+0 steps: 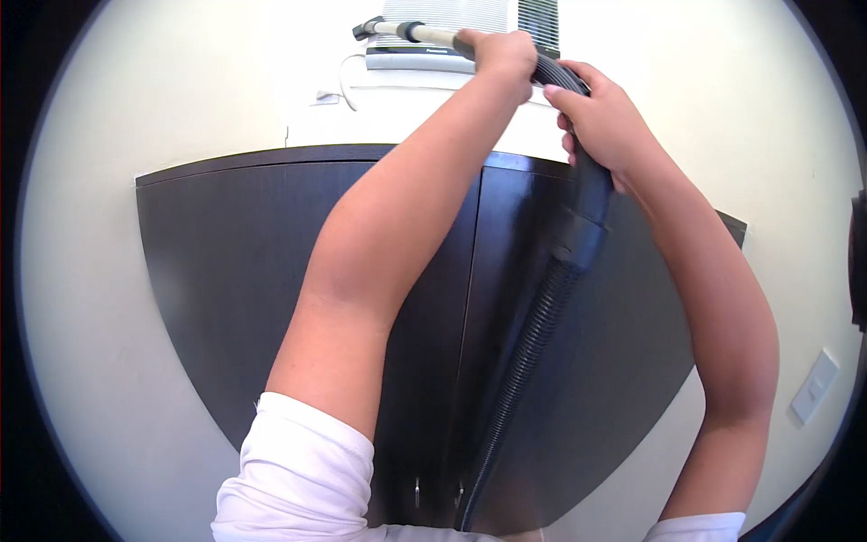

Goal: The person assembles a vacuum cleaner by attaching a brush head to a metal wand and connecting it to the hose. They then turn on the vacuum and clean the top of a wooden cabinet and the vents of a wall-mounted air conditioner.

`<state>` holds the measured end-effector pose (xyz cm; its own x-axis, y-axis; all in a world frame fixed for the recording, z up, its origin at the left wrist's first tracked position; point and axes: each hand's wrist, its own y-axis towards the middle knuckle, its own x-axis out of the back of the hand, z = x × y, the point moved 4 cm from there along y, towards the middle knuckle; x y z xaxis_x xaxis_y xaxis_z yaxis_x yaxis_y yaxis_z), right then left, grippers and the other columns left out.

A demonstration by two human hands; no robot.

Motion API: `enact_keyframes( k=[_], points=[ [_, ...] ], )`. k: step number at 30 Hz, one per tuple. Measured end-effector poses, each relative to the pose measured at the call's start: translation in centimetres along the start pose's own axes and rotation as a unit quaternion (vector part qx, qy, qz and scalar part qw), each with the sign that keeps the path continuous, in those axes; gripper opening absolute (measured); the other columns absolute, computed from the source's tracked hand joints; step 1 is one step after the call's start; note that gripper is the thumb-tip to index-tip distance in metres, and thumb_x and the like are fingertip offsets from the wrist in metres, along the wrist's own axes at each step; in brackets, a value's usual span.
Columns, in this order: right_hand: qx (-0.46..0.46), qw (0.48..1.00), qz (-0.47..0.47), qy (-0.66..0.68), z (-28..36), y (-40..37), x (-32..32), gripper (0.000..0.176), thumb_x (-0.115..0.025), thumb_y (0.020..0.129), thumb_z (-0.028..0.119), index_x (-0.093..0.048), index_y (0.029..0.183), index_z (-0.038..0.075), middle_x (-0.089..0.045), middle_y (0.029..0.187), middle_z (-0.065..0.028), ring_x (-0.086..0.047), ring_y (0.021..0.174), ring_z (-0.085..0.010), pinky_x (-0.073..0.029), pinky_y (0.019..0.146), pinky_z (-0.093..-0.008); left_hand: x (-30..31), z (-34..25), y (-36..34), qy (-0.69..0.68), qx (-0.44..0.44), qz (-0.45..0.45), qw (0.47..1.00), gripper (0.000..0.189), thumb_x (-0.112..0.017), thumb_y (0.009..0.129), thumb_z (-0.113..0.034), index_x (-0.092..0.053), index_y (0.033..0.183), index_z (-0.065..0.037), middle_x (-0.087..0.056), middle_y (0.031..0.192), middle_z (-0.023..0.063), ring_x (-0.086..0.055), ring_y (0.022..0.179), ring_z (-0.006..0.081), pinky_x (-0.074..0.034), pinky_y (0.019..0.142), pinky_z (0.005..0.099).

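Both my arms reach up with a vacuum cleaner wand that points to the upper left. My left hand is wrapped round the wand near its lower end. Around the curved black handle, my right hand is closed a little lower and to the right. From the handle a ribbed black hose runs down toward my body. The wand's small black nozzle overlaps the left side of the air conditioner in this view.
A dark wooden cabinet with two doors stands below the air conditioner, its small handles near the bottom. A white cable runs from the unit to a wall outlet. On the right wall is a switch plate.
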<state>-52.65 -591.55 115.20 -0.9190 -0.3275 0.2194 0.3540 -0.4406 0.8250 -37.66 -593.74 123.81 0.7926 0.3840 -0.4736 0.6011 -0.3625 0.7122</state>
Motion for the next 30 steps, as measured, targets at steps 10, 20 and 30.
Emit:
enact_keyframes(
  k=[10, 20, 30],
  points=[
    [-0.094, 0.988, -0.119, -0.010, -4.2, -8.8, 10.1, 0.054, -0.060, 0.100, 0.019, -0.044, 0.149, 0.006, -0.053, 0.074, -0.0007, -0.052, 0.053, -0.0084, -0.046, 0.046, -0.0268, -10.4, 6.6, -10.9, 0.157, 0.104, 0.101, 0.977, 0.090, -0.057, 0.088, -0.002, 0.000, 0.157, -0.010, -0.052, 0.125, 0.0370, -0.070, 0.092, 0.0392, -0.060, 0.064, 0.0446],
    [-0.087, 0.992, -0.095, -0.007, -5.0, -9.6, 11.2, 0.054, -0.059, 0.100, 0.018, -0.043, 0.151, 0.007, -0.052, 0.073, 0.0007, -0.051, 0.052, -0.0068, -0.045, 0.046, -0.0247, -10.6, 6.9, -12.0, 0.161, 0.099, 0.091, 0.978, 0.103, -0.057, 0.090, 0.001, 0.016, 0.161, -0.015, -0.038, 0.130, 0.0417, -0.066, 0.102, 0.0418, -0.058, 0.088, 0.0420],
    [-0.005, 0.999, 0.035, -0.002, -1.8, -3.2, 2.3, 0.053, -0.059, 0.099, 0.016, -0.044, 0.148, 0.001, -0.054, 0.075, -0.0025, -0.053, 0.054, -0.0109, -0.047, 0.049, -0.0288, -0.3, 3.0, -3.3, 0.052, 0.035, -0.002, 0.998, 0.098, -0.056, 0.090, -0.004, 0.009, 0.162, -0.017, -0.047, 0.138, 0.0364, -0.066, 0.109, 0.0404, -0.059, 0.086, 0.0447]
  ],
)
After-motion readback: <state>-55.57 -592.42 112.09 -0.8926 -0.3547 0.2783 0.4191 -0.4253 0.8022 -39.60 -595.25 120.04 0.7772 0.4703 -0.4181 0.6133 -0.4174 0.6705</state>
